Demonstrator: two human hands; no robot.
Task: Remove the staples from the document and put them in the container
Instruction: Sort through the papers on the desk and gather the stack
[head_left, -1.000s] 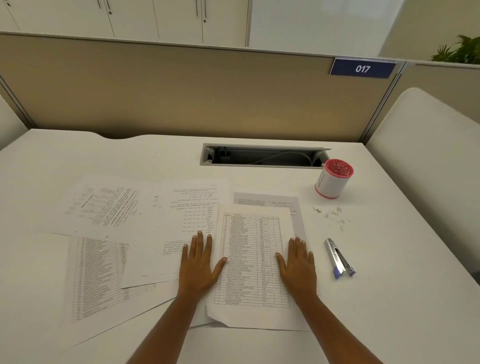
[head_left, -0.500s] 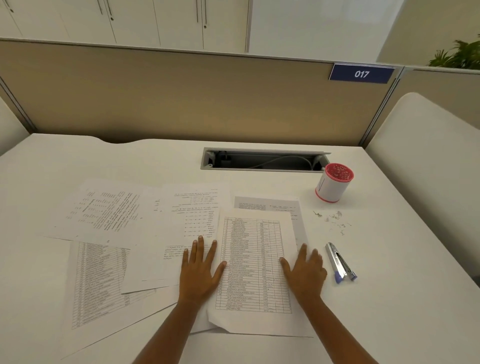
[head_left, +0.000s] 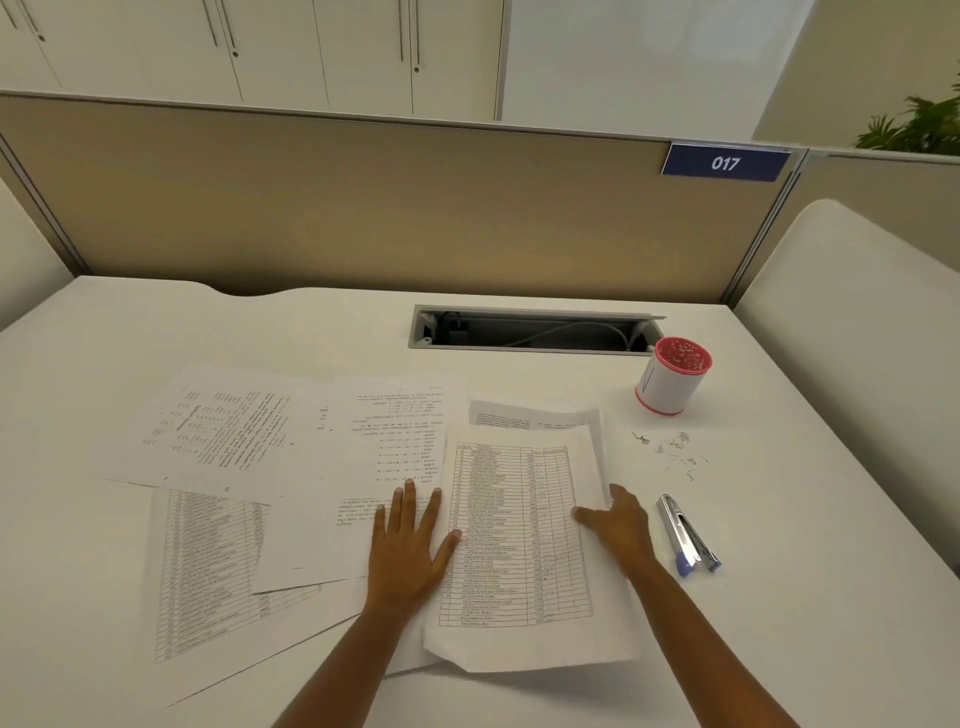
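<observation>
**My right hand (head_left: 618, 525) had the document (head_left: 514, 530) by its edge**

The document, a white sheet printed with a long table, lay between my two hands. And there it was: my right hand pinched its right margin, thumb down on the page and fingers curled at the edge. That edge was lifted off the sheet beneath.

My left hand (head_left: 410, 545) lay flat and wide, fingers spread over the neighbouring papers, with the thumb touching the document's left edge. It gripped nothing and only pressed down.

Just beside my right hand, on its outer side, a silver tool with blue tips (head_left: 688, 538) lay on the desk (head_left: 805, 597). Neither hand touched it. Further out on that same side, loose staples (head_left: 675, 452) lay scattered on the bare surface. Beyond them stood the container (head_left: 670, 382), a white cup with a red rim, upright and well apart from both hands. I could not tell what lay inside it.

Outside my left hand, more printed sheets (head_left: 223, 436) overlapped one another, and one ran under my palm.

Past my fingertips an open cable slot (head_left: 535, 330) was cut into the desk. Behind it rose a tan partition (head_left: 363, 208) carrying a blue plate (head_left: 724, 163) that read 017.
</observation>
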